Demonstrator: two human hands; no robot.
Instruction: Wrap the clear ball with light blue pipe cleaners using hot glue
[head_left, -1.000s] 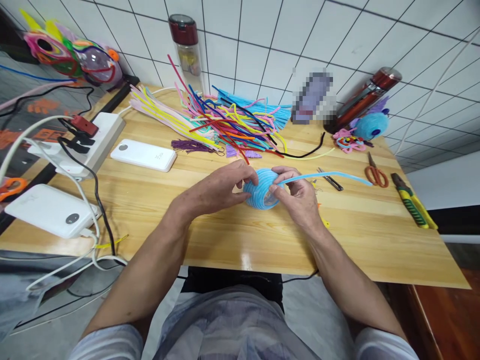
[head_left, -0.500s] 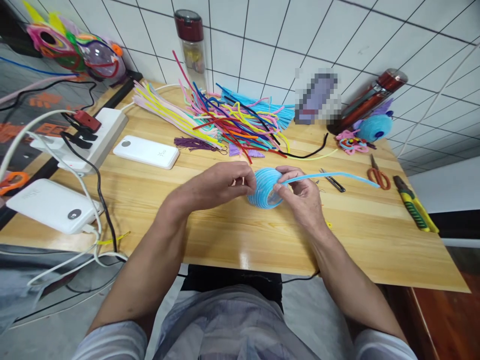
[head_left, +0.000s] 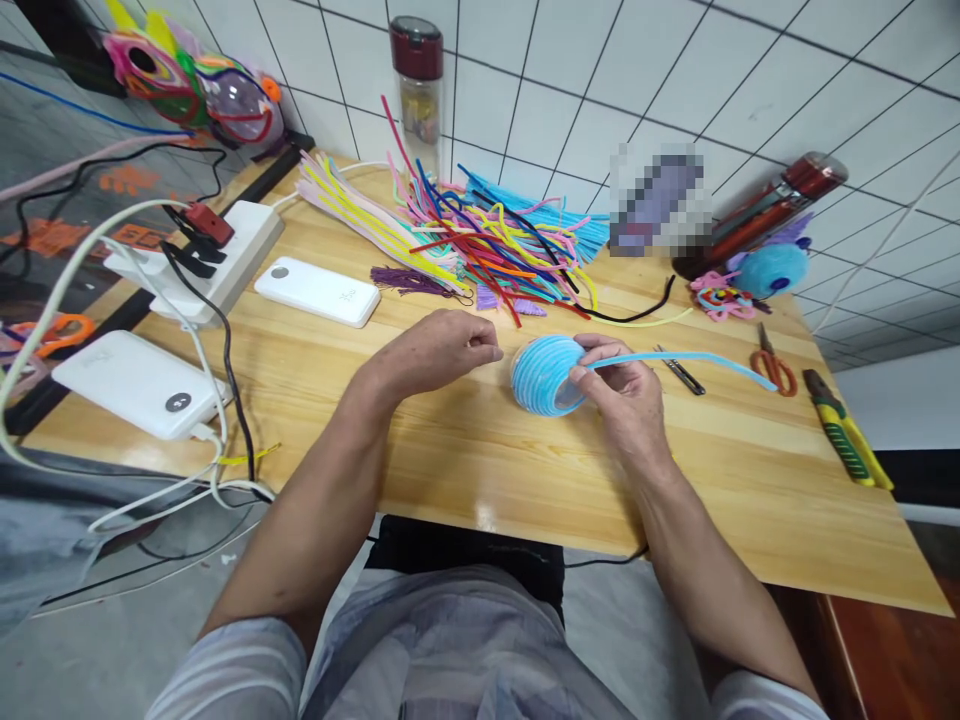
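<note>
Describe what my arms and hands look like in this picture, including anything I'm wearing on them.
Your loose sleeves are pale grey and white with soft, blurry streaks, and leave the forearms bare. Both your left hand and right hand are ungloved. No watch or bracelet shows on either wrist.

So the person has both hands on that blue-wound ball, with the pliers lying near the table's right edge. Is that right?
No: only the right hand holds the blue-wound ball; the left hand is apart from it, as the head view shows. The pliers lie near the right edge of the table.
</note>
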